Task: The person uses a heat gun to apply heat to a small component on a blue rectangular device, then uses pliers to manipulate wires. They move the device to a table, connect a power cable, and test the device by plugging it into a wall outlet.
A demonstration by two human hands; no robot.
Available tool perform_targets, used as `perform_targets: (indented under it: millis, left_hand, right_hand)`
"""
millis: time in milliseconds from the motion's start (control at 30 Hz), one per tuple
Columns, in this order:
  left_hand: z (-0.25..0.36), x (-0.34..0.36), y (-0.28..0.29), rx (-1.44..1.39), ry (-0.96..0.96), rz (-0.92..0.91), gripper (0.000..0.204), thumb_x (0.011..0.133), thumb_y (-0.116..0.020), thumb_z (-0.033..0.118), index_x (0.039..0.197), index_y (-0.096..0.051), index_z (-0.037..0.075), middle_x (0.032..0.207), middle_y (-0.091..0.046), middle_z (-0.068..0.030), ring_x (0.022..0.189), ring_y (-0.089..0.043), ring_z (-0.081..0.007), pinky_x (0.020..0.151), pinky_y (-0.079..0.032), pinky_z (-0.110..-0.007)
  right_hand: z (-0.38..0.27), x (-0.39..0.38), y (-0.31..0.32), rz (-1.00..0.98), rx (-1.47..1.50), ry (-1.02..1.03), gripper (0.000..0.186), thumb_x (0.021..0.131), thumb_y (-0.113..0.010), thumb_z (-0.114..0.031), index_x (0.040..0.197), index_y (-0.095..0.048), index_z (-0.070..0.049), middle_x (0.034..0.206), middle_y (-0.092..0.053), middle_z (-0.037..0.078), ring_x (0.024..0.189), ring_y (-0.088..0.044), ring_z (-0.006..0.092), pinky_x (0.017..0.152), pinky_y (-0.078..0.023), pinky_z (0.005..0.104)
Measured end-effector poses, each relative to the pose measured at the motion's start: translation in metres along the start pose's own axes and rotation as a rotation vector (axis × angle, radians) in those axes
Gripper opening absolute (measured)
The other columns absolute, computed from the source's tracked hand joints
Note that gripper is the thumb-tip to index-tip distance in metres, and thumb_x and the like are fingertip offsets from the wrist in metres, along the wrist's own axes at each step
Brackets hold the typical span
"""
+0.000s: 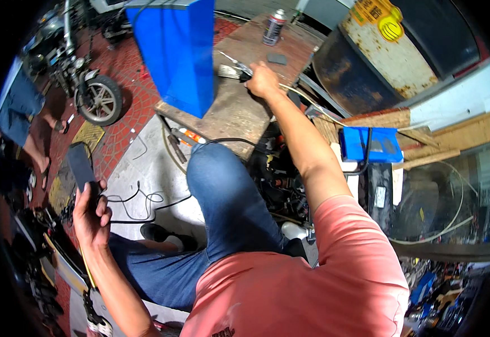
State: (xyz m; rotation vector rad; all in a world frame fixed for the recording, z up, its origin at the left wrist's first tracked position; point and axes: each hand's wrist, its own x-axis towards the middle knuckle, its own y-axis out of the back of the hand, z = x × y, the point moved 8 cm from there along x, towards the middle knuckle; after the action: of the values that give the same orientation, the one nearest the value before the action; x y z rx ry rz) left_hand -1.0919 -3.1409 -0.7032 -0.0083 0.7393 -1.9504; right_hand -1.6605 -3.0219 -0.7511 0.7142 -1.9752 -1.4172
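Note:
My right hand (264, 80) reaches over the wooden tabletop (228, 115), closed round what looks like a soldering iron (245, 69). Its thin metal tip points to the far left, and a pale cord (315, 105) trails from the hand toward the right. Just beside the tool lies a small whitish block (229, 72); a flat grey piece (277, 59) rests beyond the hand. On the left, my left hand (92, 218) grips a flat dark rectangular piece (80, 163), held up over the floor. A thin black cable (135, 196) loops close to that hand; whether it joins the piece I cannot tell.
A tall blue box (184, 56) stands on the tabletop's left side, a spray can (274, 27) at the back. Right are a rusty drum (363, 62), a blue case (371, 144) and wood boards (452, 137). Far left: a motorcycle (96, 98) and another person's legs (23, 123).

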Motion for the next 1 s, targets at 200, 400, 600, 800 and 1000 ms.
perform_targets:
  millis: [200,400,600,800,1000]
  left_hand:
    - [0.001,-0.001,0.000,0.040,-0.024,0.021,0.018,0.108,-0.059,0.022,0.117,-0.056,0.007,0.109,-0.068,-0.0124,0.057,-0.047,-0.0067,0.038,-0.035,-0.018]
    - [0.003,-0.007,0.003,0.051,-0.028,0.078,0.018,0.108,-0.059,0.022,0.116,-0.056,0.007,0.108,-0.069,-0.0128,0.058,-0.047,-0.0068,0.038,-0.035,-0.018]
    - [0.001,0.000,-0.010,0.025,-0.002,0.017,0.018,0.107,-0.060,0.021,0.117,-0.057,0.007,0.107,-0.069,-0.0134,0.057,-0.046,-0.0067,0.039,-0.035,-0.018]
    - [-0.003,0.006,-0.015,0.049,-0.004,0.051,0.019,0.106,-0.061,0.019,0.120,-0.058,0.008,0.108,-0.069,-0.0141,0.054,-0.045,-0.0059,0.038,-0.033,-0.018]
    - [-0.005,0.009,-0.036,0.060,-0.010,0.023,0.021,0.105,-0.061,0.018,0.123,-0.057,0.007,0.107,-0.070,-0.0142,0.053,-0.045,-0.0056,0.038,-0.033,-0.018]
  right_hand:
    - [0.028,0.002,0.007,-0.073,0.099,-0.080,0.056,0.080,-0.086,-0.030,0.127,-0.066,-0.007,0.123,-0.070,0.021,0.118,-0.065,0.0412,0.100,-0.052,0.0491]
    - [0.025,0.001,0.023,-0.275,0.386,0.208,0.039,0.087,-0.082,-0.039,0.101,-0.077,-0.003,0.083,-0.075,0.012,0.080,-0.070,0.0227,0.077,-0.053,0.0406]
    - [0.104,0.023,0.011,-0.230,0.021,0.002,0.054,0.081,-0.085,-0.045,0.100,-0.079,0.005,0.105,-0.076,0.027,0.098,-0.075,0.0376,0.088,-0.057,0.0454]
    - [0.067,0.005,0.032,-0.073,0.052,-0.045,0.059,0.080,-0.086,-0.035,0.126,-0.068,-0.003,0.116,-0.073,0.027,0.113,-0.069,0.0440,0.097,-0.052,0.0491]
    - [0.036,0.006,0.003,-0.253,0.619,-0.083,0.032,0.089,-0.083,-0.023,0.105,-0.067,-0.002,0.084,-0.072,0.010,0.077,-0.072,0.0182,0.068,-0.055,0.0385]
